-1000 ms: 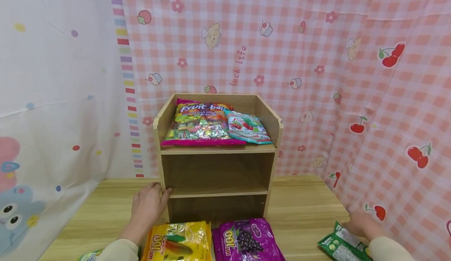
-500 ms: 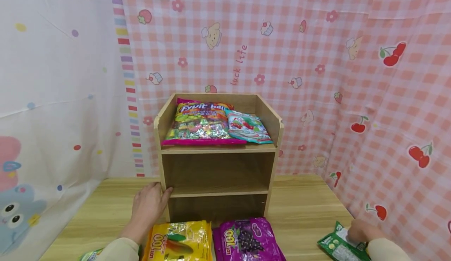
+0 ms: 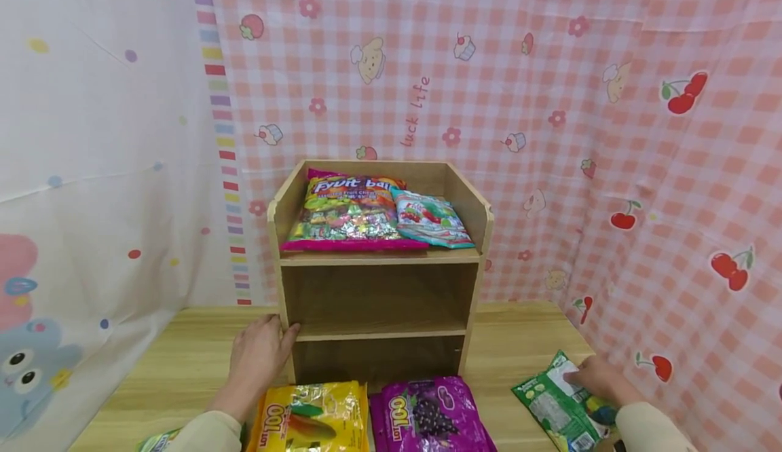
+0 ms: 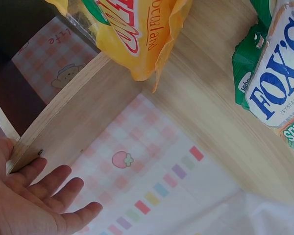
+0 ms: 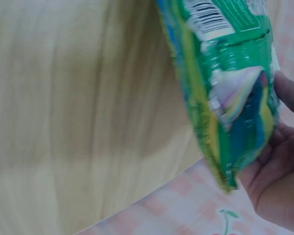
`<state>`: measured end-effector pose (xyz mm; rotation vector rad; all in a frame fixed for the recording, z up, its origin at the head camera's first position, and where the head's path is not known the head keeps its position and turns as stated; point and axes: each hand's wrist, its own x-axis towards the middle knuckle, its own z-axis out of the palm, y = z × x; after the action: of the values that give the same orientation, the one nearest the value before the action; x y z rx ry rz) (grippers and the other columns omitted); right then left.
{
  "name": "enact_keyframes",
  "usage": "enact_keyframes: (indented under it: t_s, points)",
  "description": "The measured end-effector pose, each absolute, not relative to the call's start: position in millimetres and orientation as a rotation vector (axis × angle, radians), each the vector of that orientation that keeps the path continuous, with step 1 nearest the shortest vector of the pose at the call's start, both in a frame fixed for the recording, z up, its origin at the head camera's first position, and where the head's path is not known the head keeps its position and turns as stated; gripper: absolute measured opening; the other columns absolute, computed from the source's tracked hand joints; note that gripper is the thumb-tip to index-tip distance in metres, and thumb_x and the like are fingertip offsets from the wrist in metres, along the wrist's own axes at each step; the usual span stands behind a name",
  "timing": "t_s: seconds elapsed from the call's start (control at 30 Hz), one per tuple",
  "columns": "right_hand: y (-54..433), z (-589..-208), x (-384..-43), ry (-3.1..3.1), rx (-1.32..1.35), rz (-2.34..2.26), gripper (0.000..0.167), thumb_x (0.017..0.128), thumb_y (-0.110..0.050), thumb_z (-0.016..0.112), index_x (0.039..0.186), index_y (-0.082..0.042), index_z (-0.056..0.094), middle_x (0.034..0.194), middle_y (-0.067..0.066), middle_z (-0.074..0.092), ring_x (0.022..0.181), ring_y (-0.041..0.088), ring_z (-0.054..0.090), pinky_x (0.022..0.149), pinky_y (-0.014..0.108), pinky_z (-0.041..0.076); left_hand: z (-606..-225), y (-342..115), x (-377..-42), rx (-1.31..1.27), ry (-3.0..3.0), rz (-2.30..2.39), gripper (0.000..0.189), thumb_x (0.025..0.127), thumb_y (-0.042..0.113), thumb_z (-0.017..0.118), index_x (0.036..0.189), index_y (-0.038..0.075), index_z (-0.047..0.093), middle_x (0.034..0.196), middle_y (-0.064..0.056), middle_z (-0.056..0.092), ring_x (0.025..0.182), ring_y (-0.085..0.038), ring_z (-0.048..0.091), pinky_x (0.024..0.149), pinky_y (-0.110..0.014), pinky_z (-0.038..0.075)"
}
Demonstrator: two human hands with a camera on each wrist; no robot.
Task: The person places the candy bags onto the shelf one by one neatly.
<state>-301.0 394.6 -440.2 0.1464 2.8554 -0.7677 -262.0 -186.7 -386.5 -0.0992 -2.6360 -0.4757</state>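
At the left side of a small wooden shelf [image 3: 381, 260], my left hand [image 3: 259, 350] holds the side panel [image 4: 88, 93], with the thumb round its front edge and the other fingers along the outside. On the right, my right hand [image 3: 601, 377] grips a green candy bag [image 3: 552, 401] by its edge. The right wrist view shows the barcode side of that bag [image 5: 235, 112], tilted above the wooden table, with the thumb on one face and fingers behind. A yellow mango candy bag [image 3: 311, 418] and a purple candy bag [image 3: 424, 415] lie before the shelf.
On the shelf's top lie a large Fruit Ball candy bag [image 3: 351, 211] and a smaller teal-edged bag [image 3: 430, 218]. A Fox's candy bag [image 4: 277, 73] lies left on the table [image 3: 513, 343], mostly behind my left sleeve in the head view. Printed cloth [image 3: 489, 85] hangs around.
My right hand has taken hold of the green candy bag and moved it left and slightly up, turning it. My left hand has stayed on the shelf.
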Motion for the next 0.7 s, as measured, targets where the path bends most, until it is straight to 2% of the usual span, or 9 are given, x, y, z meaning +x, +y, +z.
enact_keyframes:
  t_s: [0.2,0.33,0.47,0.57,0.6,0.7]
  points:
    - [384,-422,-306,2.959,0.105,-0.906,0.033,0.092,-0.016,0.063,0.102,0.015,0.061,0.085,0.013,0.061,0.077,0.024,0.057,0.071,0.042,0.051,-385,-188,-262,-0.093,-2.636,-0.48,0.039,0.1,0.028,0.058,0.098,-0.01,0.065,0.1,-0.026,0.066,0.094,-0.046,0.063,0.085,-0.062,0.046]
    - [378,-408,-308,3.066,0.049,-0.92,0.036,0.092,-0.014,0.063,0.109,0.017,0.06,0.088,0.018,0.065,0.077,0.024,0.061,0.072,0.045,0.053,-384,-189,-262,-0.091,-2.634,-0.486,0.037,0.1,0.028,0.059,0.092,-0.007,0.065,0.095,-0.024,0.066,0.091,-0.045,0.063,0.084,-0.061,0.047]
    - [370,-399,-308,3.249,0.09,-0.834,0.036,0.092,-0.013,0.064,0.114,0.015,0.061,0.1,0.026,0.066,0.075,0.026,0.06,0.068,0.046,0.052,-384,-189,-262,-0.09,-2.637,-0.49,0.036,0.1,0.028,0.059,0.089,-0.005,0.065,0.093,-0.023,0.065,0.09,-0.045,0.063,0.083,-0.061,0.047]
    - [362,-397,-308,3.366,0.074,-0.737,0.037,0.094,-0.018,0.064,0.117,0.011,0.063,0.106,0.027,0.067,0.074,0.027,0.061,0.063,0.044,0.05,-385,-190,-262,-0.09,-2.637,-0.49,0.036,0.1,0.028,0.059,0.089,-0.005,0.065,0.094,-0.023,0.066,0.09,-0.045,0.063,0.084,-0.061,0.047]
    - [359,-397,-308,3.373,0.054,-0.729,0.034,0.095,-0.02,0.063,0.113,0.009,0.065,0.099,0.025,0.068,0.07,0.026,0.059,0.06,0.042,0.048,-385,-190,-262,-0.09,-2.635,-0.49,0.035,0.1,0.028,0.059,0.088,-0.005,0.065,0.094,-0.023,0.066,0.09,-0.044,0.063,0.083,-0.061,0.047]
    - [353,-397,-310,3.372,-0.033,-0.736,0.032,0.101,-0.025,0.054,0.089,0.002,0.065,0.075,0.015,0.061,0.06,0.024,0.054,0.053,0.038,0.043,-385,-190,-262,-0.093,-2.633,-0.491,0.036,0.1,0.028,0.059,0.09,-0.006,0.065,0.094,-0.023,0.066,0.09,-0.044,0.063,0.083,-0.061,0.047]
